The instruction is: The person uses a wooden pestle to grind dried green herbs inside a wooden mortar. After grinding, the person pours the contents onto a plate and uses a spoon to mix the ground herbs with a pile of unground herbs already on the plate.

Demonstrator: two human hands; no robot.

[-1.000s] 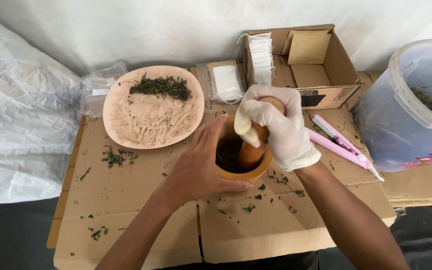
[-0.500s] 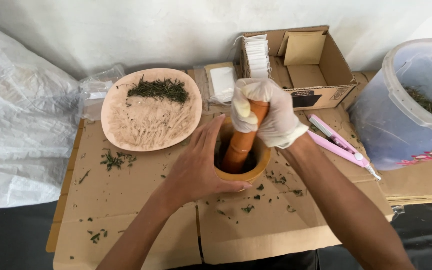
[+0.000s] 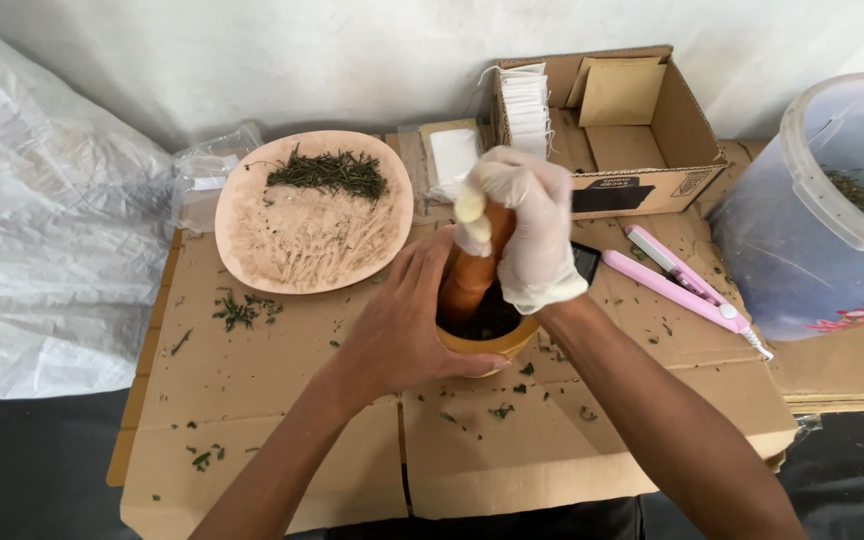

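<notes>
Flattened cardboard (image 3: pixel 282 420) underneath, my bare left hand (image 3: pixel 402 325) cups the small wooden mortar (image 3: pixel 492 340) while my gloved right hand (image 3: pixel 527 235) clamps the brown wooden pestle (image 3: pixel 472 275), grinding dark leaves.

Smooth wooden mortar (image 3: pixel 492 345) and pestle (image 3: pixel 472 275) on matt cardboard (image 3: pixel 282 440).

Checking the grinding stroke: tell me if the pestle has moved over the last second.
Yes. The wooden pestle has tipped: its top, in the gloved right hand, swung from right of the mortar toward the cardboard box.

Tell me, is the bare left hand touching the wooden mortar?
Touching. The head view shows the left hand wrapped against the side of the wooden mortar, with no gap visible.
</notes>
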